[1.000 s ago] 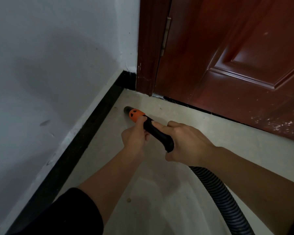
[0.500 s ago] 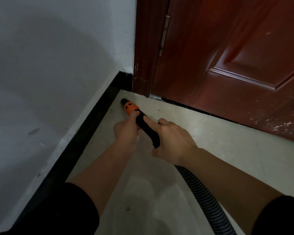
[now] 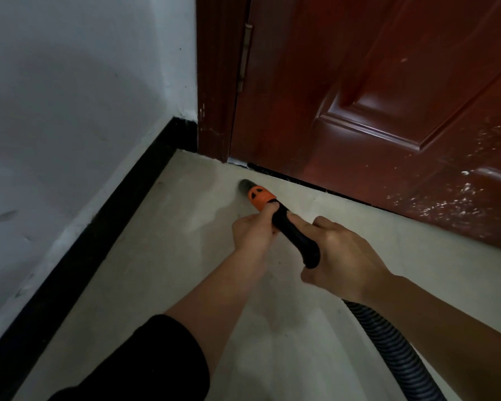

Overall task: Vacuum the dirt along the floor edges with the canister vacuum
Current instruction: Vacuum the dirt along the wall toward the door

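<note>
A white wall [image 3: 70, 111] fills the left side, marked with a few grey smudges. A black baseboard [image 3: 99, 235] runs along its foot to the corner. Beside it lies the pale floor [image 3: 162, 270], which looks dusty near the corner.

A black sleeve [image 3: 145, 363] covers the left upper arm, and the bare forearm reaches forward. The left hand [image 3: 252, 235] curls its fingers round the vacuum wand just behind the orange collar [image 3: 259, 198]. The dark nozzle tip [image 3: 246, 186] points at the floor near the gap under the door, just right of the door frame's foot. Whether it touches the floor cannot be told.

The black handle [image 3: 295, 241] slants back from the collar into the right hand [image 3: 342, 261], which grips its rear end with the fingers wrapped round it. From beneath that hand the ribbed grey hose [image 3: 388, 348] trails down to the lower right edge.

Behind the hands, the reddish-brown door frame [image 3: 214, 82] stands at the corner and carries a metal hinge [image 3: 245, 53]. The panelled door [image 3: 388, 96] in the same colour fills the right side, with white specks on its lower part.
</note>
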Demonstrator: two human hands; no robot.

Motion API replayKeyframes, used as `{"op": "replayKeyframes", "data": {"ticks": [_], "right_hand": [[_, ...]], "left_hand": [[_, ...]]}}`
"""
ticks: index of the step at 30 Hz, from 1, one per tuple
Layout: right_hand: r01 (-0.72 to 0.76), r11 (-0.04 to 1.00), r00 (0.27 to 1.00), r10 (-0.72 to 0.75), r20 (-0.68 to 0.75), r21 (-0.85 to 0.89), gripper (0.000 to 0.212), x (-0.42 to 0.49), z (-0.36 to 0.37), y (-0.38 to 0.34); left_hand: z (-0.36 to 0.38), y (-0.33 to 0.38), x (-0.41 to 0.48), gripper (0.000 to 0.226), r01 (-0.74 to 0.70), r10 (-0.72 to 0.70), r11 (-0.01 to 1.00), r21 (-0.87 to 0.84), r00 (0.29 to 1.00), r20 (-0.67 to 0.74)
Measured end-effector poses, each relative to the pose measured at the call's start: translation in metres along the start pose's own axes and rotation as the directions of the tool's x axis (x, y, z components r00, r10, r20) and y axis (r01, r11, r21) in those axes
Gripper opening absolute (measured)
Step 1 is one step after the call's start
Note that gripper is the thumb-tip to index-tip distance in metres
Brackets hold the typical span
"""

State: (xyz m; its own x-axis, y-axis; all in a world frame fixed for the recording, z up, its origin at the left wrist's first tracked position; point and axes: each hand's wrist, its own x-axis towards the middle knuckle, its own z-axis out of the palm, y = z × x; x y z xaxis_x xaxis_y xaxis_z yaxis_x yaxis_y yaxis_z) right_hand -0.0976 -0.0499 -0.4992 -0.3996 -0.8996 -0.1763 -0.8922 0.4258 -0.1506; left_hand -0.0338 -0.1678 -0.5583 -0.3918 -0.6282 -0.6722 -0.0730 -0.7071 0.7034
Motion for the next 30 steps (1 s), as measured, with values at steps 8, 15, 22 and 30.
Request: {"op": "replayKeyframes", "data": {"ticks": [8,15,22,30], "right_hand": [[0.001,1.0,1.0,-0.001,0.001,-0.01,0.104,-0.001,-0.001,0.007],[0.162,0.987,0.985,-0.161,0.062,-0.007,0.102,-0.008,0.01,-0.016],[0.328,0.943,0.94,-0.322,0.113,-0.049,0.097,-0.041,0.014,-0.062],[0.355,0.934,0.921,-0.346,0.177,-0.025,0.092,-0.082,0.025,-0.114]], "left_hand": [[0.005,0.001,-0.004,0.028,0.004,-0.004,0.999,0.038,1.0,-0.018],[-0.046,-0.007,-0.024,0.025,-0.012,0.011,1.0,-0.027,0.999,-0.041],[-0.101,-0.025,-0.072,0.022,0.033,-0.056,0.992,-0.121,0.98,-0.192],[-0.151,-0.038,-0.146,0.019,0.093,-0.169,0.958,-0.27,0.946,-0.276]]}}
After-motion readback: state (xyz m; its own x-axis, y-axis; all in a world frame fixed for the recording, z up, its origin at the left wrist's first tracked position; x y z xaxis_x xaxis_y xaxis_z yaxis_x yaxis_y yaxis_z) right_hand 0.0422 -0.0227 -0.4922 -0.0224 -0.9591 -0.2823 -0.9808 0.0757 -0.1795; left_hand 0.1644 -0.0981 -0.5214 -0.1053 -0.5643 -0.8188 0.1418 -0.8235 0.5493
